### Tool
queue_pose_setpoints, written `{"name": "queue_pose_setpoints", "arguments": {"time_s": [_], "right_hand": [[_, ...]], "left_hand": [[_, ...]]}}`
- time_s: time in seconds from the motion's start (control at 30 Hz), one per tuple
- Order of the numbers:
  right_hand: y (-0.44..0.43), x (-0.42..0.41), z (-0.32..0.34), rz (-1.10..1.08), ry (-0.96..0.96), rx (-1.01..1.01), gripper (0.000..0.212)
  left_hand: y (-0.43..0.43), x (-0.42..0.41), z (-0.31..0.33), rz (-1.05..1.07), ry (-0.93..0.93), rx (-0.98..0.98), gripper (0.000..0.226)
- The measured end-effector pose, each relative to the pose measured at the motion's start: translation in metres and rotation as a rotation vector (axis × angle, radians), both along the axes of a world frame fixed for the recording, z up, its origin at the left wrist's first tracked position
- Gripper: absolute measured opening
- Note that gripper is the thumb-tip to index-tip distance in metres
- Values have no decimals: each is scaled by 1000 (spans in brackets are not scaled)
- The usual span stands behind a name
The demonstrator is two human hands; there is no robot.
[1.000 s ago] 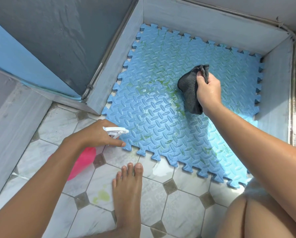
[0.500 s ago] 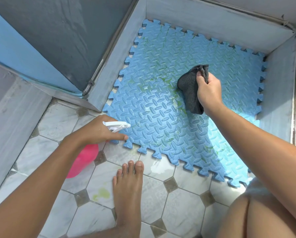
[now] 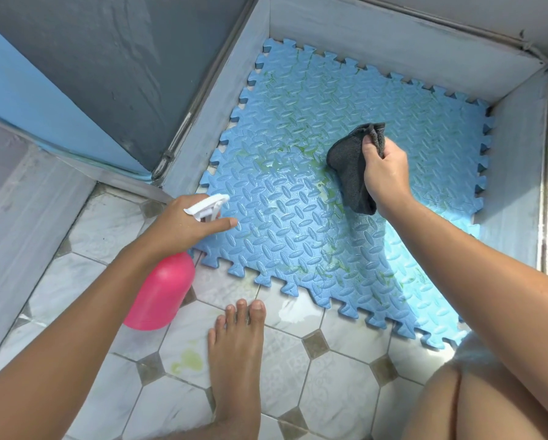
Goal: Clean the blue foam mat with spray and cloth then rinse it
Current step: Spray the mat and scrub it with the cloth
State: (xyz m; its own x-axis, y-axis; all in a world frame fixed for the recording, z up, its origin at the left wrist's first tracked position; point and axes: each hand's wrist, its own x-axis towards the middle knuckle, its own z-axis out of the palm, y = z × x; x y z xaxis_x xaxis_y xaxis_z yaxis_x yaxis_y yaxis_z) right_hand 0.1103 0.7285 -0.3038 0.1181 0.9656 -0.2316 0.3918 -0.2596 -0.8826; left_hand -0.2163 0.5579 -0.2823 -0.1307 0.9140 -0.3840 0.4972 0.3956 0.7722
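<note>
The blue foam mat lies flat in a grey walled corner, with green stains and wet patches near its middle. My left hand grips the white trigger head of a pink spray bottle over the mat's near-left corner, nozzle pointing across the mat. My right hand holds a bunched dark grey cloth against the mat right of centre; the cloth hangs below my fist.
Grey walls box the mat in at the back, left and right. White floor tiles with a green smear lie in front. My bare foot rests on the tiles, and my knee is at lower right.
My left hand has lifted the spray bottle up and right, from the tiles to the mat's near-left corner. My right hand and the cloth have stayed in place.
</note>
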Motion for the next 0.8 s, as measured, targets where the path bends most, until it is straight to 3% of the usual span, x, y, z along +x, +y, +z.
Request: {"name": "queue_pose_setpoints", "arguments": {"time_s": [0.13,0.3,0.47,0.63,0.7,0.8], "right_hand": [[0,0,0,1,-4,2,44],[-3,0,4,0,-3,23,46],[-8,-13,17,46,-10,114,41],[-22,-68,29,165,-4,232,16],[-32,-101,17,315,-14,210,34],[-35,-144,-19,583,-264,167,55]], "left_hand": [[3,9,5,97,128,66,42],[10,14,8,127,254,50,62],[10,11,9,343,254,80,59],[-1,-4,14,395,191,166,47],[-4,-3,20,369,184,186,38],[-5,-5,21,343,207,183,36]]}}
